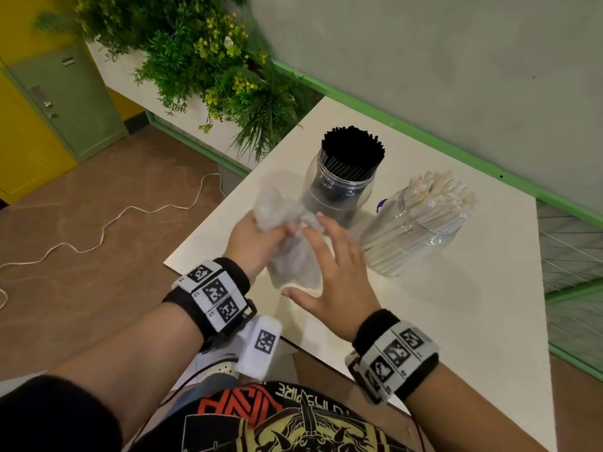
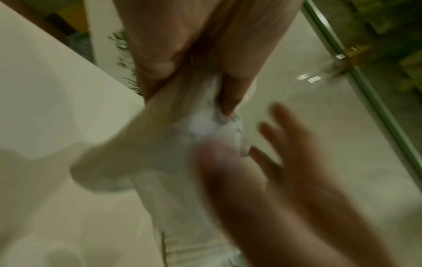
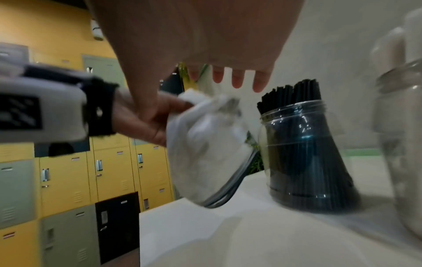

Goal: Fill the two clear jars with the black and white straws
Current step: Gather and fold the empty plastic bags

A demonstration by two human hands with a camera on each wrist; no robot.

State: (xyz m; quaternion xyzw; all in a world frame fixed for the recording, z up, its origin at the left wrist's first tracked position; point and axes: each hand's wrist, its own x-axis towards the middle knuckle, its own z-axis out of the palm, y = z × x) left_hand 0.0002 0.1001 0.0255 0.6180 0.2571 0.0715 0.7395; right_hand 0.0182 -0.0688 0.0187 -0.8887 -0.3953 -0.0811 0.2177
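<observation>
Two clear jars stand on the white table [image 1: 424,321]. The left jar [image 1: 339,194] holds a dense bunch of black straws [image 1: 354,146]. The right jar [image 1: 414,236] holds white straws [image 1: 440,194]. My left hand [image 1: 261,239] grips a crumpled clear plastic bag [image 1: 280,207] just in front of the black-straw jar. My right hand [image 1: 329,259] hovers open beside the bag, fingers spread and straight. In the right wrist view the bag [image 3: 205,140] hangs from my left hand [image 3: 141,117], next to the black-straw jar [image 3: 303,153]. The left wrist view is blurred; my fingers [image 2: 157,59] pinch the bag [image 2: 200,126].
A planter of green plants [image 1: 212,70] stands past the table's far left corner. A small purple object [image 1: 381,203] peeks out between the jars. The table's left edge [image 1: 202,230] drops to a brown floor with a white cable [image 1: 130,210]. Yellow and green lockers [image 3: 109,171] line the left.
</observation>
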